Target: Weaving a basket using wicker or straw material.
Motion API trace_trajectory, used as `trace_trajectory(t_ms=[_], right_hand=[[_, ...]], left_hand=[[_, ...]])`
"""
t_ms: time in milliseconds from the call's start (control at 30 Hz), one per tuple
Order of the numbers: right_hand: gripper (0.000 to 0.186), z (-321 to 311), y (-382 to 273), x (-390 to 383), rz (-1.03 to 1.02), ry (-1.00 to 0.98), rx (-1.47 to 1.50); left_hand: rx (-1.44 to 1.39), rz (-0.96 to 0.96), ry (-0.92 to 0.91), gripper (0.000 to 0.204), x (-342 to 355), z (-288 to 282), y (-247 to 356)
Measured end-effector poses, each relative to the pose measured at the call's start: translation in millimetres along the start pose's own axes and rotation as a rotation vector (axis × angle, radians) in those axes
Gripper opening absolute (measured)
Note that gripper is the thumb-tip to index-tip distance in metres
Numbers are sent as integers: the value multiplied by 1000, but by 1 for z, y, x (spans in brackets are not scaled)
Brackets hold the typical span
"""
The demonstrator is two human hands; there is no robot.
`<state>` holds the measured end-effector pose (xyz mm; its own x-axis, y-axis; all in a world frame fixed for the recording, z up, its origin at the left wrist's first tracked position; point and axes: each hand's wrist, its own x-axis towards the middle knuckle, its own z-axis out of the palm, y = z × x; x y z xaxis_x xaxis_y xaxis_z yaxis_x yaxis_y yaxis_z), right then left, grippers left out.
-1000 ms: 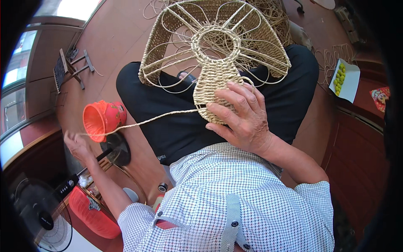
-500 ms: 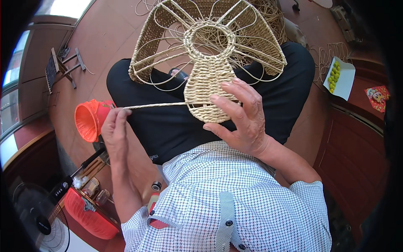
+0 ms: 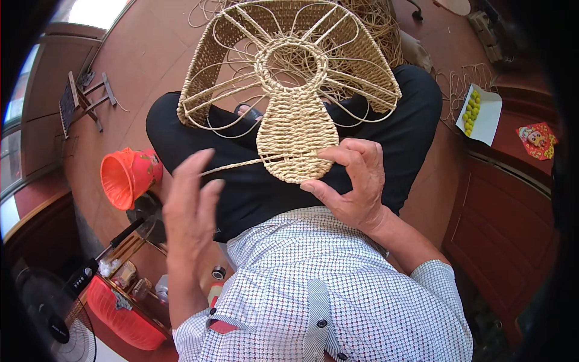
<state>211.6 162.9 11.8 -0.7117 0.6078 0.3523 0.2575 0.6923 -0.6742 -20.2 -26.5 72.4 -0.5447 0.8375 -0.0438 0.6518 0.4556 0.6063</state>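
Box (image 3: 489, 118) holds yellow-green balls (image 3: 471, 113); right hand (image 3: 360, 188) grips woven panel (image 3: 296, 131), left hand (image 3: 188, 208) spread

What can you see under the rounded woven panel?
Black trousers show around the woven panel, and part of some dark footwear shows beside its upper left edge. Whatever lies directly beneath the weave is covered.

Gap between left hand (image 3: 190, 208) and woven panel (image 3: 297, 130), cord (image 3: 234, 167) crossing, bucket (image 3: 143, 171) leftward
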Motion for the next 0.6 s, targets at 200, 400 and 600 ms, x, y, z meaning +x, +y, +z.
trace_trajectory(t_ms=[200,400,600], right_hand=[[61,1,-14,12,7,-79,-123],[57,1,-14,16,-14,-94,-142],[51,7,-14,16,-9,-146,-157]], left_hand=[[-214,77,-92,18,12,45,8],[-279,-18,-131,9,17,34,15],[-249,-5,-125,10,23,33,4]])
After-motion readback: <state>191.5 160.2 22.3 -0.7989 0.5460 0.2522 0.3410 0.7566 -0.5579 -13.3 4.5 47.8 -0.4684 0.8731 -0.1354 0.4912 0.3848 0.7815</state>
